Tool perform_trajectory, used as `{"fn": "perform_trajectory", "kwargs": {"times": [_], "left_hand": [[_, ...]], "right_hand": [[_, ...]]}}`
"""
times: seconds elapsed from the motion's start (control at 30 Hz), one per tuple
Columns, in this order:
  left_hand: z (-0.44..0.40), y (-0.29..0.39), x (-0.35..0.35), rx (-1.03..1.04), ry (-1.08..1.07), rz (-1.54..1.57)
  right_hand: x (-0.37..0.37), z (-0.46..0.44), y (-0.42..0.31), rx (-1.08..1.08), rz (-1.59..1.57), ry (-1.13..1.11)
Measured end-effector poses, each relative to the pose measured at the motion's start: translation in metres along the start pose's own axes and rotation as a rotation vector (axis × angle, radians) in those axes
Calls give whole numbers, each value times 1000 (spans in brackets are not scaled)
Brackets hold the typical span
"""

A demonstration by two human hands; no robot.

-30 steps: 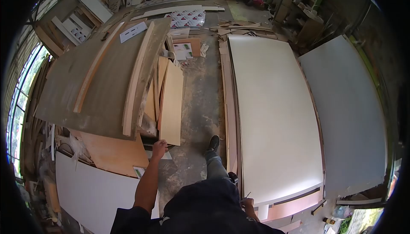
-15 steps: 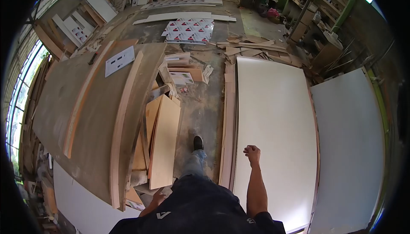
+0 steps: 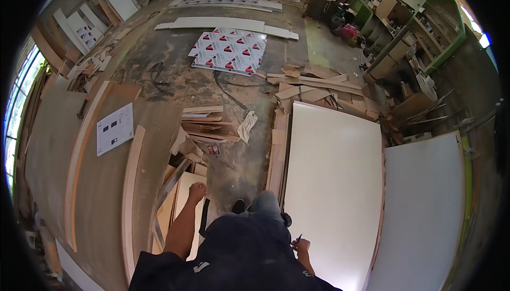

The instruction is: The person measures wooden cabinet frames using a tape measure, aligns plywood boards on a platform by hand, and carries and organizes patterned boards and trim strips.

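Observation:
My left hand [image 3: 197, 191] is raised at the left of my body, its fingers curled closed with nothing visible in them. In view it overlaps the light plywood offcuts [image 3: 183, 185] leaning beside the left stack. Low on the right, my right hand [image 3: 303, 247] is closed around a thin dark pen [image 3: 299, 237]. That hand is over the near left part of a large white panel [image 3: 334, 185]; whether it touches the surface I cannot tell. A dark strip [image 3: 204, 216] hangs near my left side.
A brown board stack [image 3: 106, 185] on the left bears long wood strips [image 3: 133, 200], a printed sheet [image 3: 115, 129] and a hammer-like tool [image 3: 83, 108]. Scrap wood [image 3: 319, 89] lies past the white panel. Patterned sheets [image 3: 228, 52] lie on the floor ahead. Green shelving [image 3: 446, 31] stands right.
I have stepped forward along the aisle. My left hand has swung up and forward; my right hand has moved down and back, and the pen in it now shows.

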State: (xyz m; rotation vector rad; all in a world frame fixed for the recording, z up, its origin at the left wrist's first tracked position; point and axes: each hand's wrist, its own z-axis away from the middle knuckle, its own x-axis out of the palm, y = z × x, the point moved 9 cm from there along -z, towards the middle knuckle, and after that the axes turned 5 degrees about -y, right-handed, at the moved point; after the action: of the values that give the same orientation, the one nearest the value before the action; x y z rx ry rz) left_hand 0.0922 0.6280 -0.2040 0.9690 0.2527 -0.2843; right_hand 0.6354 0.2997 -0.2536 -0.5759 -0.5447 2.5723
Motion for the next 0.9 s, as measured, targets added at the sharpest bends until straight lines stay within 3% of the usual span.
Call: {"fn": "perform_trajectory", "kwargs": {"times": [0.03,0.1,0.17,0.3,0.37,0.4,0.43,0.47,0.53,0.67,0.77,0.9], "left_hand": [[-22,65,13,5,-26,53],[-110,123,41,143,-101,313],[-152,194,67,175,-149,458],[-254,273,105,103,-143,630],[-289,287,116,47,-151,643],[-308,274,124,-52,-115,729],[-326,263,130,-152,-78,816],[-340,270,130,-157,-71,823],[-366,274,129,-295,-21,905],[-424,279,116,-316,74,1105],[-463,303,92,-322,179,1095],[-541,319,74,-381,261,1096]], "right_hand": [[1,-10,-13,23,59,-2],[14,-7,-58,95,139,61],[41,-30,-128,-151,558,13],[109,-93,-283,-692,1409,-80],[90,-153,-342,-122,840,71],[95,-156,-390,-123,607,20],[98,-182,-434,-114,716,107],[114,-192,-469,-164,261,2],[154,-200,-602,-438,189,-70],[244,-205,-788,-598,261,-165],[329,-222,-867,-575,113,-338],[454,-245,-918,-414,33,-480]]}}
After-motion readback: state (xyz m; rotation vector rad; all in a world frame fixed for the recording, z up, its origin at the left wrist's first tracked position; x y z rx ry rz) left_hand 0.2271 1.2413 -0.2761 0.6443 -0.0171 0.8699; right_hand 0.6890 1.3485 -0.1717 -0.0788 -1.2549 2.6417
